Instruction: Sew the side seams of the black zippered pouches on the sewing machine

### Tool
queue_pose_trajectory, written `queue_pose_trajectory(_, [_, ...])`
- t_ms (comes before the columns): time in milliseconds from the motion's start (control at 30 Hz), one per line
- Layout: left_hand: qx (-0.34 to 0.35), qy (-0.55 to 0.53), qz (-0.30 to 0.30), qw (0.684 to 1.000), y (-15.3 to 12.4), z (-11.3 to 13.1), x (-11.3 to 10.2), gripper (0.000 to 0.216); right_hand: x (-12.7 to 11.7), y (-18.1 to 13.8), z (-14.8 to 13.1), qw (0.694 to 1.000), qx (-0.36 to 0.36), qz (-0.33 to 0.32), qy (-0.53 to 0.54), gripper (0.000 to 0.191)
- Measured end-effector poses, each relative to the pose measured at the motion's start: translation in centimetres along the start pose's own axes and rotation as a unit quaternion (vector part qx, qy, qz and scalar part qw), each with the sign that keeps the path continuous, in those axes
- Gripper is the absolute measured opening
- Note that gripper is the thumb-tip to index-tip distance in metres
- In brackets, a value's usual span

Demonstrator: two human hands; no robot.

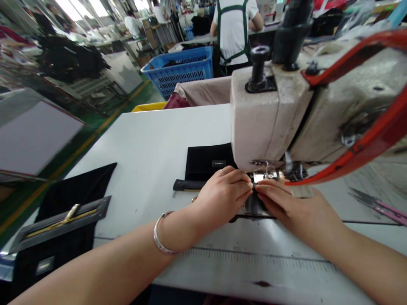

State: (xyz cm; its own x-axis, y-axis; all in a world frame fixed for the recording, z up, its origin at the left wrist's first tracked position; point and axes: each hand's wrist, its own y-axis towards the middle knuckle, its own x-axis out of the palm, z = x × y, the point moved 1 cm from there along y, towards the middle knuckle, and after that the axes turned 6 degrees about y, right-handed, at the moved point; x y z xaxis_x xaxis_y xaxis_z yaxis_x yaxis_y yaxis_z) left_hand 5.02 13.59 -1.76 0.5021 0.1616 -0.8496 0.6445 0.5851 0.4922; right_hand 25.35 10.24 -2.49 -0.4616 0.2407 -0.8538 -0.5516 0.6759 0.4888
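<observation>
My left hand [224, 192], a bracelet at its wrist, pinches the edge of a black fabric piece [200, 159] close to the needle of the sewing machine [256, 118]. A small label [219, 163] shows on that fabric. Along its near side lies a dark strip [187, 185] with a gold-coloured zip line, partly hidden by my left hand. Fingertips almost touching the left ones, my right hand [286, 201] is closed on the same dark work just in front of the presser foot [267, 174]. My fingers hide the edge they grip.
On the left of the table [152, 140] lie black pieces [76, 186] with a zipped strip [63, 222]. Thread snips [378, 205] lie at right. A red guard [359, 156] arches beside the machine head. Beyond are a blue crate [181, 70] and a person [233, 34].
</observation>
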Motion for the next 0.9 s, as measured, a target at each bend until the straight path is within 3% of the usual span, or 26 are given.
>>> queue_pose_trajectory(367, [-0.015,0.005,0.019,1.000,0.32,-1.02,0.53,0.014,0.20,0.23,0.62,0.999,0.029,-0.032,0.004,0.028])
queue_pose_trajectory(900, [-0.031,0.004,0.025,0.999,0.57,-1.00,0.67,0.010,0.30,0.46,0.75,1.000,0.015,-0.015,0.003,0.028])
